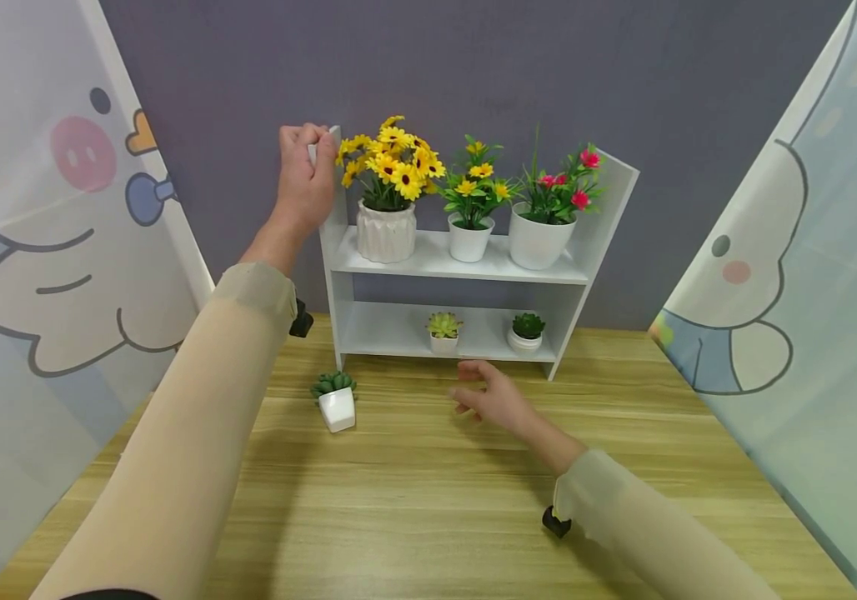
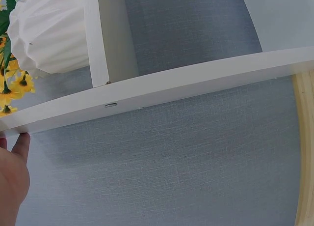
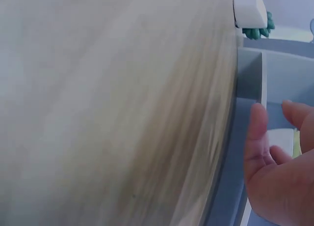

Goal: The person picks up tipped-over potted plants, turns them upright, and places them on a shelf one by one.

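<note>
My left hand [image 1: 304, 182] grips the top of the left side panel of a white two-tier shelf [image 1: 379, 327]; in the left wrist view the fingertips [image 2: 21, 143] press on that panel. My right hand [image 1: 502, 403] is held just in front of the lower tier with fingers spread and nothing between them. Closest to it is a small light-green succulent [image 1: 443, 332] in a white pot, partly hidden by the hand in the right wrist view. A dark-green succulent [image 1: 527, 332] stands farther right on that tier. Another potted succulent [image 1: 337, 408] lies tipped over on the table at the shelf's left front.
On the upper tier stand a ribbed pot of yellow daisies [image 1: 387, 232], a smaller pot of yellow flowers [image 1: 470, 237] and a pot of pink flowers [image 1: 541, 238]. Behind rises a grey wall [image 1: 473, 67]. Cartoon-print curtains [image 1: 766, 217] flank the wooden table [image 1: 413, 500].
</note>
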{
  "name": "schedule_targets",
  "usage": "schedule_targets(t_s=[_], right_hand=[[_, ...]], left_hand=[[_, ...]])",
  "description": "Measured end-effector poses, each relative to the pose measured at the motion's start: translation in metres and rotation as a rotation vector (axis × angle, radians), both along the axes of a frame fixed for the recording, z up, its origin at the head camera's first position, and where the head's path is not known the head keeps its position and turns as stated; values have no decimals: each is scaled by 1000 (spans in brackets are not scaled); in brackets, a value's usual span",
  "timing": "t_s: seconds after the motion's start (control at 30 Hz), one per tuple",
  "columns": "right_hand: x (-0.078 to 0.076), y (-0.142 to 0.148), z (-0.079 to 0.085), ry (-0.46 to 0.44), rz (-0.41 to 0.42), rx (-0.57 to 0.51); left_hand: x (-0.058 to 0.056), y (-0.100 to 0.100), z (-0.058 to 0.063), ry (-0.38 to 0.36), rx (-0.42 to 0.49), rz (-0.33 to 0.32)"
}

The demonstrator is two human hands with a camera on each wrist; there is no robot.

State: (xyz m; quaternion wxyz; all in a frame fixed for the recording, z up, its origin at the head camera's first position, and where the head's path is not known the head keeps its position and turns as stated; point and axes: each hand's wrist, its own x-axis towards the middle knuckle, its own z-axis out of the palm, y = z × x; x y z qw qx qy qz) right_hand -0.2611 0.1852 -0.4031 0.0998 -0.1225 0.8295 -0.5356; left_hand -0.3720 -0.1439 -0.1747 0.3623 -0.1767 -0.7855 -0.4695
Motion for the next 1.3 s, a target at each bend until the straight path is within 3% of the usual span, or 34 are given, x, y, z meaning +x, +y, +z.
schedule_targets(t_s=[0.4, 0.67, 1.0, 1.3], right_hand=[[19, -24, -8, -95, 173, 48], [25, -54, -7, -67, 244, 85], [26, -96, -5, -68, 270, 114], [24, -128, -6, -86, 239, 129]], left_hand=[[0, 0, -1, -4, 3, 0], [-1, 0, 0, 6, -2, -2], [-2, 0, -1, 10, -4, -6], [-3, -2, -1, 15, -3, -5]])
